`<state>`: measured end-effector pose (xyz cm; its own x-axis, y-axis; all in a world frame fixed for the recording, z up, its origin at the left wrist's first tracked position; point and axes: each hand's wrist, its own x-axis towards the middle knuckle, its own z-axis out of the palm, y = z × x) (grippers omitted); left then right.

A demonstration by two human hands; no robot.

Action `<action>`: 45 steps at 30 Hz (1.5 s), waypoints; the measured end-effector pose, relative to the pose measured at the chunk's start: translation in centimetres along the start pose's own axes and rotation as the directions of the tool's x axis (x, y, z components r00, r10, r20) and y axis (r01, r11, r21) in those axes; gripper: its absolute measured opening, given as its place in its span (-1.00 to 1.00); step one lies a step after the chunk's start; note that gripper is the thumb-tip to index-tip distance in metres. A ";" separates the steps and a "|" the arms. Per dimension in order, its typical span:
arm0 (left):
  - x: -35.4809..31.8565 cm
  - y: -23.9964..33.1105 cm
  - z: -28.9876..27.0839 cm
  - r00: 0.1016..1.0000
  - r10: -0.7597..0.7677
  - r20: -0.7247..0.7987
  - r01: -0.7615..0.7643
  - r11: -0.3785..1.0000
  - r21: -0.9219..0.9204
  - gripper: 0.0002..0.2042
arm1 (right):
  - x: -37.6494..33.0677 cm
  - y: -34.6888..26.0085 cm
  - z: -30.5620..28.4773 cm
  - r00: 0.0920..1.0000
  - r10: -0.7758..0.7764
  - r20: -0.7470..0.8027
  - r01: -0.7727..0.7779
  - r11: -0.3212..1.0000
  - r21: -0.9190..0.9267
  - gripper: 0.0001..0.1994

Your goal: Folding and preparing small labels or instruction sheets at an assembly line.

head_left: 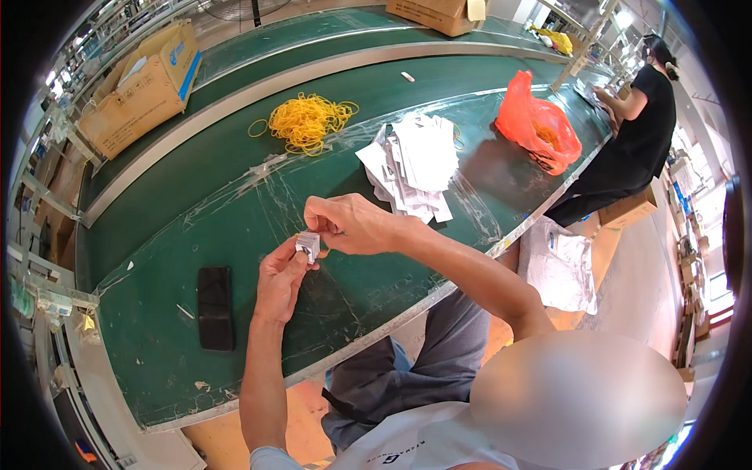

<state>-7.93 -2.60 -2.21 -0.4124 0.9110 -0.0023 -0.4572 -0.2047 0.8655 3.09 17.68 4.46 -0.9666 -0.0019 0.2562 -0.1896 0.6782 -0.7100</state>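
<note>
My left hand is closed around a small bundle of white folded paper slips, held upright above the green table. Close by its upper right, my right hand has its fingers curled and pinched. Whatever those fingers hold is hidden or too small to make out. Beyond my right hand lies a loose heap of white paper sheets. A tangled pile of yellow rubber bands rests farther off to the left of that heap.
A black phone lies left of my left forearm. At the right stands an open red plastic bag with yellow bands inside. A cardboard box is at the far left. Another person sits at the table's right edge.
</note>
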 end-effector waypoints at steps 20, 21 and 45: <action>-0.5 1.0 0.6 0.972 0.041 0.232 -0.007 0.989 -0.146 -0.42 | -3.0 -0.1 1.7 0.959 0.282 -0.004 -0.212 0.729 0.651 -0.80; -0.6 1.0 0.7 0.970 0.042 0.238 -0.008 0.990 -0.141 -0.42 | -3.1 -0.1 1.7 0.958 0.286 0.023 -0.239 0.753 0.613 -0.80; 0.2 0.8 1.6 0.971 -0.138 0.197 0.121 0.988 0.094 -0.51 | -7.5 2.5 1.0 0.898 0.373 0.232 -0.320 0.195 0.927 -0.74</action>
<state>-7.12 -2.01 -0.77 -0.1819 0.9831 -0.0229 -0.4273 -0.0580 0.9022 9.65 18.68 0.10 -0.9791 0.0813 -0.1866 0.1124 -0.5486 -0.8285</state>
